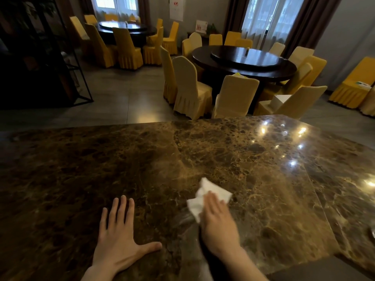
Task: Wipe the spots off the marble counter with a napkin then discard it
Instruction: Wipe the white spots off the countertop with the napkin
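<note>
Two bare forearms reach in from the near edge onto the polished brown marble counter (253,159), veined in gold and dark patches. On that counter the left hand (119,234) lies flat, palm down, fingers spread wide and thumb stretched out toward the other hand; it holds nothing. Just beside it, the right hand (219,222) is also flat and open, fingers together, pressing down on a crumpled white paper napkin (205,197). The napkin touches the counter's surface and sticks out from under the fingertips on the far side and on the side toward the left hand, so the hand pins it rather than grips it. A streaky, paler smear (183,219) shows on the marble just next to the napkin, between the two hands. Small bright reflections of lights (292,147) glint on the counter's far right part.

Beyond the counter's far edge stands a dark round dining table (243,63) with a raised turntable on top, ringed by chairs in pale yellow fabric covers (190,88). Farther from the counter, toward the back left, is a second dark round table (125,29) with deeper yellow covered chairs, in front of curtained windows. A black metal shelf frame (67,63) stands off the counter's far left.
</note>
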`<state>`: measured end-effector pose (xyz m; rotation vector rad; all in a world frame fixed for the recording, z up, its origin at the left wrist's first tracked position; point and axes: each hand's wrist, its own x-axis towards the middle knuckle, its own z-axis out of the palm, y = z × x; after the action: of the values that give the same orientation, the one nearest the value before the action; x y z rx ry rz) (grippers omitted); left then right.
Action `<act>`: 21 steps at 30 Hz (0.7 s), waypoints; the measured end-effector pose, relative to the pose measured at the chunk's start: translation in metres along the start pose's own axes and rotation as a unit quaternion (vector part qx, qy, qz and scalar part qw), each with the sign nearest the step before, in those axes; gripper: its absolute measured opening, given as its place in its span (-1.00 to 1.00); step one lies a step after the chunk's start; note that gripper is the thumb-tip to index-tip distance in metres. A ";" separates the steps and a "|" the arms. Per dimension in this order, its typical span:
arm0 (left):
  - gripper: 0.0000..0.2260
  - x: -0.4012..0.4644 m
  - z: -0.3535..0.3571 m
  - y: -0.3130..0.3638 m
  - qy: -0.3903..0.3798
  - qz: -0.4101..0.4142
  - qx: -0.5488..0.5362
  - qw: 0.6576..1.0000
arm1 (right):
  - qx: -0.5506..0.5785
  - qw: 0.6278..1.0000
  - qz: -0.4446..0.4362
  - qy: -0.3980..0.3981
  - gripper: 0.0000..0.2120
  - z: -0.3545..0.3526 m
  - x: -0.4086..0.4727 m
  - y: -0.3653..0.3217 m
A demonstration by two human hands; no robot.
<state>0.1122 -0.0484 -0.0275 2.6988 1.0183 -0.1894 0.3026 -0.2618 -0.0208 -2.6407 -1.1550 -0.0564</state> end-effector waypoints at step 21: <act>0.41 0.002 -0.002 0.001 0.001 -0.003 -0.007 1.000 | -0.016 0.998 -0.039 -0.036 -0.48 -0.010 -0.017 0.010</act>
<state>0.1141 -0.0474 -0.0255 2.6844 1.0254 -0.1799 0.2988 -0.2830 -0.0159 -2.6433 -1.2909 0.0054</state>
